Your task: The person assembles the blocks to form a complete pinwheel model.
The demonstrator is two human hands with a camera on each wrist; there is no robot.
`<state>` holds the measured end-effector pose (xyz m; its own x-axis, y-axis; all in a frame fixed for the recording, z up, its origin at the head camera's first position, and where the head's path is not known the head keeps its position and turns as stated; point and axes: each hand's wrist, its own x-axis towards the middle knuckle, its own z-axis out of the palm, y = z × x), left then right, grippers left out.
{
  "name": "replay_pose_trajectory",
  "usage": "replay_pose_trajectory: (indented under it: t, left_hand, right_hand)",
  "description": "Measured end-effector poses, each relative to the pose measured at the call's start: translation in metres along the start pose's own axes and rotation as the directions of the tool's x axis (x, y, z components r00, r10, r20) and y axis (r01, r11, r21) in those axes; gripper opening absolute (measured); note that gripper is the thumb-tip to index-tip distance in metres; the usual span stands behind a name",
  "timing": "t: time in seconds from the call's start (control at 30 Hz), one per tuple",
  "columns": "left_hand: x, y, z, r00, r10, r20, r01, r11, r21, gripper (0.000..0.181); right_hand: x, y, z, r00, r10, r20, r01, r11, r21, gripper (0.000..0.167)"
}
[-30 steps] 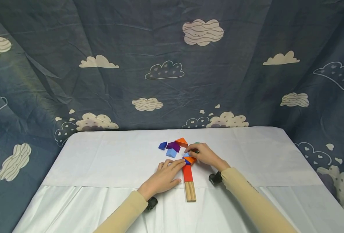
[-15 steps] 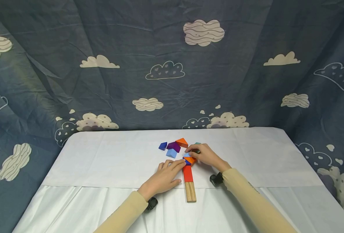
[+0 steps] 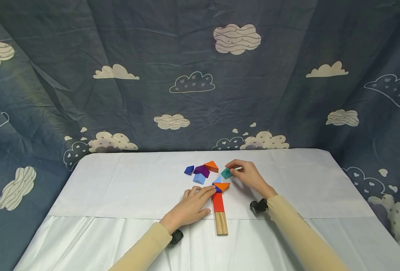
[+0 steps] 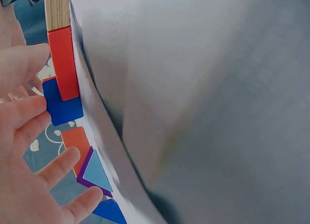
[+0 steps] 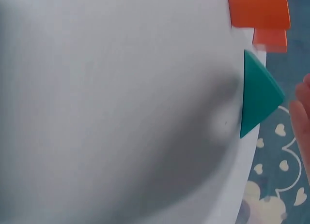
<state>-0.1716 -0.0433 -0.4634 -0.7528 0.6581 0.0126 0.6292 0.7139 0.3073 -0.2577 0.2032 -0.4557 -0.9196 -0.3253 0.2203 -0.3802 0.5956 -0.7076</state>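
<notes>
In the head view my left hand (image 3: pixel 189 209) lies with extended fingers, the fingertips touching a dark blue block (image 3: pixel 216 189) beside an orange triangular block (image 3: pixel 222 186). Below these, a red block (image 3: pixel 218 202) meets a wooden block (image 3: pixel 221 223) in one column; a light blue block (image 3: pixel 218 180) stands at the top. My right hand (image 3: pixel 250 177) is bent over a green block (image 3: pixel 226 173). The right wrist view shows the green triangular block (image 5: pixel 259 96) standing, with a small gap between it and the fingers. In the left wrist view, fingers touch the blue block (image 4: pixel 64 104).
Left of the green block lie an orange block (image 3: pixel 212 166), a purple block (image 3: pixel 202 170), a light blue block (image 3: pixel 199 178) and a dark blue block (image 3: pixel 189 170). A white cloth (image 3: pixel 118 188) covers the table; a cloud-patterned curtain (image 3: pixel 172 45) hangs behind.
My right hand has moved right and away from the light blue block at the column's top, which now shows more fully. The green block is now in plain view. My left hand has stayed put.
</notes>
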Motion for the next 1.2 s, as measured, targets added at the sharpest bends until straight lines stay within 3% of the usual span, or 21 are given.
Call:
replay_pose_trajectory:
  t: [0.37,0.83,1.2]
  left_hand:
    - [0.000,0.000,0.000,1.000,0.002,-0.001,-0.002,1.000,-0.005,0.062]
    - [0.000,-0.001,0.002,1.000,-0.001,0.003,0.001,1.000,-0.009,0.062]
    - [0.000,-0.001,0.001,1.000,-0.001,0.007,0.001,1.000,-0.017,0.062]
  right_hand:
    - [-0.002,0.012,-0.003,0.998,0.064,-0.028,-0.065,0.997,-0.033,0.026]
    - [0.006,0.019,0.002,0.991,0.128,0.046,-0.125,0.990,-0.061,0.030]
    - [0.009,0.019,0.000,0.989,0.125,0.080,-0.118,0.989,-0.090,0.030]
